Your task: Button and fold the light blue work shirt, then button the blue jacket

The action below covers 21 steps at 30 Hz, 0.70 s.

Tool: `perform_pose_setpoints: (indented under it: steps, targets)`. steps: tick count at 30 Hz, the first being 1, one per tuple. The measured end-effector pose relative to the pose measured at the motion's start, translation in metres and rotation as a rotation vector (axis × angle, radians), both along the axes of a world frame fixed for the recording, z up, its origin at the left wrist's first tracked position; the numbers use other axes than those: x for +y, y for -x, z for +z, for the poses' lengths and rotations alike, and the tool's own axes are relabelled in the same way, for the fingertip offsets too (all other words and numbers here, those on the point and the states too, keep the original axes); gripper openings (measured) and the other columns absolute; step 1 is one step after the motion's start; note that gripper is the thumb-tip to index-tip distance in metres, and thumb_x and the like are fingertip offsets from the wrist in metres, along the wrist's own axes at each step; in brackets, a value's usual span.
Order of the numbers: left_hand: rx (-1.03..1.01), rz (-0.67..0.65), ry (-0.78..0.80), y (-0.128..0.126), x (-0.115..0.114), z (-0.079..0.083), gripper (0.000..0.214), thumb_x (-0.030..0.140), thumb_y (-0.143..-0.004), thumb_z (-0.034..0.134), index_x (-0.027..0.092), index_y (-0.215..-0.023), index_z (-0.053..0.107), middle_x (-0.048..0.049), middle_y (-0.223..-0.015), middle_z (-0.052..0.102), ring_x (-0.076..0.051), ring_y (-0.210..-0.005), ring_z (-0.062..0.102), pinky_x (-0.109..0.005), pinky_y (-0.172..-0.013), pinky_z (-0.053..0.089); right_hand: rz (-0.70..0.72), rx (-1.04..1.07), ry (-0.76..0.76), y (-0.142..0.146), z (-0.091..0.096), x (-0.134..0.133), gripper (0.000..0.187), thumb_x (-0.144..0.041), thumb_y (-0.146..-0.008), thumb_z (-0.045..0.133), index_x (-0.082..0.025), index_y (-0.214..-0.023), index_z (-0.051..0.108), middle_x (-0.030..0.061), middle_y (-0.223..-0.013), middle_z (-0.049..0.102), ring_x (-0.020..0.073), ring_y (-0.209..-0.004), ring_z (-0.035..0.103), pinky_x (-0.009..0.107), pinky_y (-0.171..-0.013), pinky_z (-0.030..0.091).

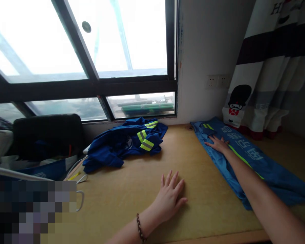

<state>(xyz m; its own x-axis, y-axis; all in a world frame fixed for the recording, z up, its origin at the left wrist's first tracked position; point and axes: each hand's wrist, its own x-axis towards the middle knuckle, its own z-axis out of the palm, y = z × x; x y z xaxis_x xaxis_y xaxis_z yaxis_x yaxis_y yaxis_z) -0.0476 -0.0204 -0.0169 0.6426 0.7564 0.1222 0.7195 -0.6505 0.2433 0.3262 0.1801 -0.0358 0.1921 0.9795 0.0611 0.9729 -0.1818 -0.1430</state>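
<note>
My left hand (169,196), with a dark braided bracelet at the wrist, lies flat on the wooden tabletop (193,169), fingers spread and holding nothing. Reaching farther out, my right hand (218,144) rests open on a blue garment (246,145) with large white characters and yellow-green strips. That garment is laid out long and flat, running from near the wall toward the right edge; my forearm covers part of it. A second, darker blue garment (122,142) with yellow and grey reflective bands lies crumpled below the window, beyond my left hand and apart from it.
A white cable (82,200) curls at the table's left side, near a black case or chair back (48,135) and bags. The window (127,40) is behind. A patterned curtain (239,98) hangs at the right, beside wall sockets (218,81). The lower left corner is pixelated.
</note>
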Motion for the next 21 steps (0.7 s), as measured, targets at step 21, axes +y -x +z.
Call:
perform_pose_setpoints:
  steps: [21]
  targets:
    - [-0.149,-0.169,0.335,-0.012,0.022,0.085,0.032,0.035,-0.081,0.046,0.023,-0.110,0.050,-0.0028,-0.100,0.062,-0.016,-0.088,0.058,-0.023,-0.075,0.044,0.279,1.821,0.476,0.158,0.032,-0.179,0.059,-0.067,-0.075,0.031,-0.022,-0.105,0.056,0.0072,-0.105,0.061,0.0229,-0.096,0.058,0.040,-0.080,0.045]
